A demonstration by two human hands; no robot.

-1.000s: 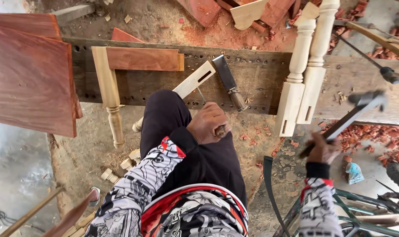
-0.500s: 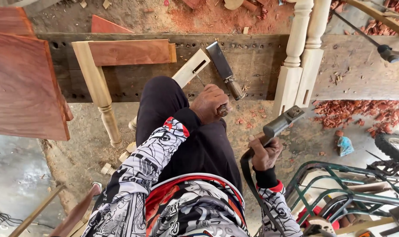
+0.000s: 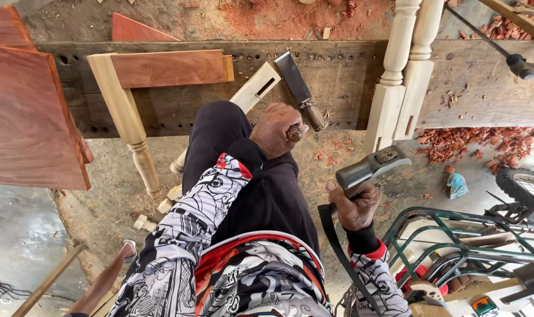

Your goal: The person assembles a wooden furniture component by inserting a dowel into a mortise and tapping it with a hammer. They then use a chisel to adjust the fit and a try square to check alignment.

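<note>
Down comes the hammer [image 3: 369, 166]: half a second ago it was cocked out to the side, now the right hand [image 3: 355, 205], clamped on its handle, brings the head in nearer the chisel. On the long dark bench [image 3: 337, 64] lies the pale turned leg [image 3: 252, 91], its mortise slot already opened, though its depth is unreadable. Left hand [image 3: 274, 129] grips a chisel handle [image 3: 294, 132]; the blade is hidden behind the fist, so where it bites is unclear.

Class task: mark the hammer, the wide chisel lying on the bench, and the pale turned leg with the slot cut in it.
hammer [image 3: 369, 167], head view, on its metal head
wide chisel [image 3: 291, 75], head view, on its flat blade
pale turned leg [image 3: 256, 88], head view, on its squared end beside the slot
</note>
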